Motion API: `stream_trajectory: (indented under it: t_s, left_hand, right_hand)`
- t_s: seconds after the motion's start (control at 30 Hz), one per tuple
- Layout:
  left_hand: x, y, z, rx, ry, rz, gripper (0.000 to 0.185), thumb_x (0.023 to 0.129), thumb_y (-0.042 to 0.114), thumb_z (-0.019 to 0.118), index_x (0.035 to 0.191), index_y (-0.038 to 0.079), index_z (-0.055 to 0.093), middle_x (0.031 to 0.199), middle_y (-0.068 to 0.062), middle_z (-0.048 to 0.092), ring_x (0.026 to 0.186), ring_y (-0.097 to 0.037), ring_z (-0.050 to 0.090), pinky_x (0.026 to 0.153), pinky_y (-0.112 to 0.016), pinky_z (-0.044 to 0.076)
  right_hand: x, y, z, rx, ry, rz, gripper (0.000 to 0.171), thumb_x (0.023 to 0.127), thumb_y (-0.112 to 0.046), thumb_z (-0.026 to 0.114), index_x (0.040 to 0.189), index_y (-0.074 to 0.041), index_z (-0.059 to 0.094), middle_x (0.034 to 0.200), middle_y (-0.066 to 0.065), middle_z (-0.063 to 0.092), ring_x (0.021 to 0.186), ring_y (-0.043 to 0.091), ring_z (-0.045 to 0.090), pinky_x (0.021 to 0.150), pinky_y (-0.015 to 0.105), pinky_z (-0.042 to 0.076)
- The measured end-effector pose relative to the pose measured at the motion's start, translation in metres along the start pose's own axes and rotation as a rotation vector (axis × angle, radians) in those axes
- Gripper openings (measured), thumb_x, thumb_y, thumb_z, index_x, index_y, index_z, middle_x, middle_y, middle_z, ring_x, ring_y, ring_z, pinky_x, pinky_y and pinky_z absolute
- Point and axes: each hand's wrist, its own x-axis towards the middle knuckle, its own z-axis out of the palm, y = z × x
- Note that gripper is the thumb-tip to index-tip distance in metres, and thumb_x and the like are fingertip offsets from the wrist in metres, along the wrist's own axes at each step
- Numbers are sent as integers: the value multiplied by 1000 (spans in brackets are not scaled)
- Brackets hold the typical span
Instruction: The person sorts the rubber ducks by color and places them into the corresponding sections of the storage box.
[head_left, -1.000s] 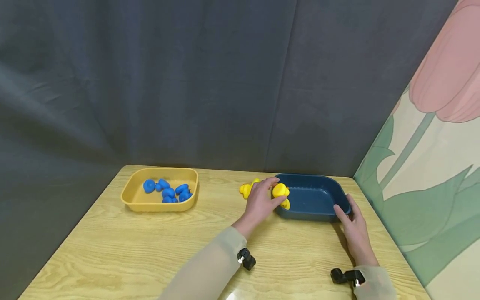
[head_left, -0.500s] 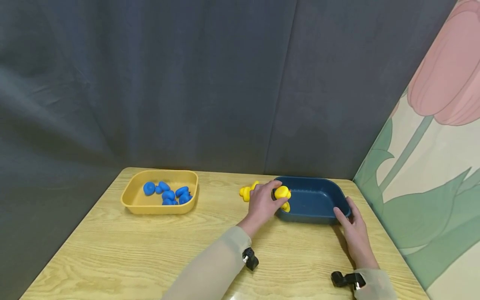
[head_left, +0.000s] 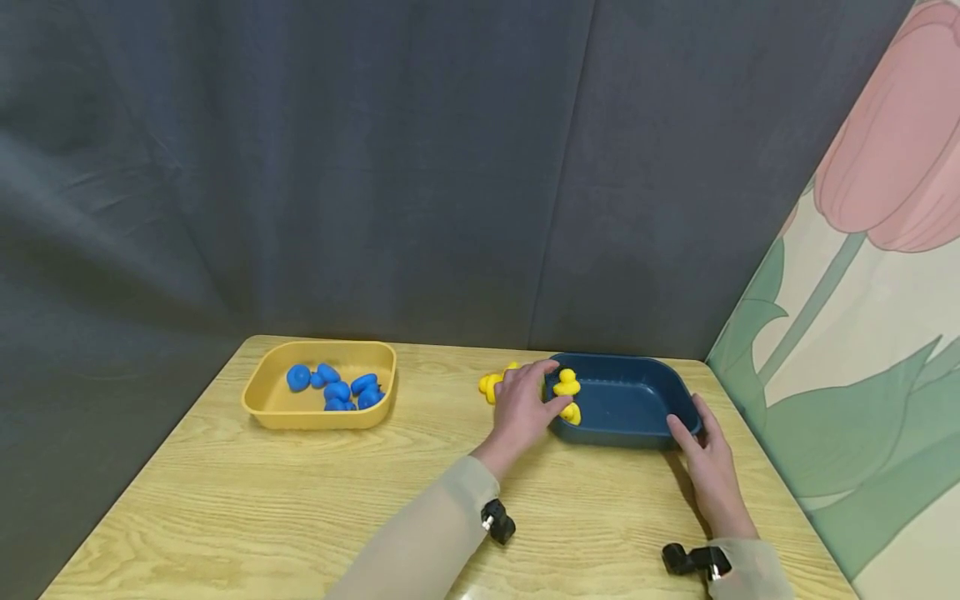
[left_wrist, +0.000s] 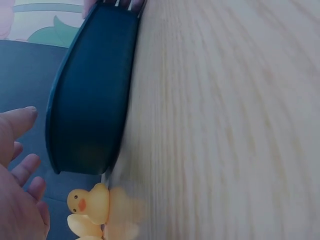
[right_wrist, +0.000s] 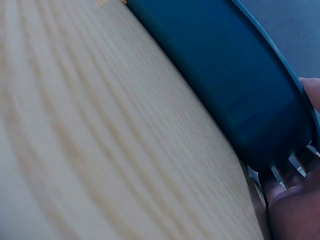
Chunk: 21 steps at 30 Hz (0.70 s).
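In the head view my left hand is over the left end of a dark blue tray, its fingers apart. Just beyond the fingertips, inside the tray, is a yellow rubber duck, with another yellow duck close by at the front left. The left wrist view shows that hand spread and holding nothing. My right hand grips the tray's right front corner. In the right wrist view its thumb is at the rim and its fingers lie along the outside wall.
More yellow ducks stand on the wooden table left of the dark tray, partly hidden by my left hand. A yellow tray with several blue ducks sits farther left. A dark curtain hangs behind the table.
My left hand has let go of the yellow duck, which now sits in the dark blue tray, and has drawn slightly left. The right hand stays on the tray's corner.
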Motion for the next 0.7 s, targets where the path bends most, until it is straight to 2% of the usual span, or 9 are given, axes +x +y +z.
stream_trajectory:
  t_s: [0.17, 0.33, 0.43, 0.7]
  left_hand:
    - [-2, -10, -10, -88, 27, -9, 59, 99, 35, 87, 153, 22, 66, 153, 1, 65, 138, -32, 53, 114, -54, 42]
    - [-1, -24, -20, -132, 76, -17, 57, 98, 31, 89, 149, 19, 68, 152, -3, 65, 135, -34, 54, 112, -56, 43]
    - [0, -33, -26, -132, 87, -20, 58, 97, 29, 89, 149, 17, 67, 152, -5, 65, 136, -35, 53, 114, -56, 44]
    - [2, -50, -40, -104, 67, -19, 61, 98, 26, 89, 152, 14, 65, 156, -8, 61, 141, -38, 50, 116, -55, 46]
  right_hand:
    - [1, 1, 0, 7, 0, -8, 86, 115, -44, 59, 180, -22, 6, 185, 5, -2, 169, 32, -5, 136, 50, 3]
    - [0, 1, 0, 10, -2, -6, 87, 115, -45, 59, 180, -22, 6, 185, 4, -2, 169, 31, -5, 136, 46, 3]
    - [-1, 0, -1, 8, 2, -9, 86, 115, -45, 59, 180, -21, 7, 186, 5, 0, 169, 32, -3, 136, 47, 4]
    - [-1, 2, 0, 14, 4, -13, 86, 115, -45, 59, 180, -21, 7, 186, 6, 0, 169, 33, -4, 136, 50, 3]
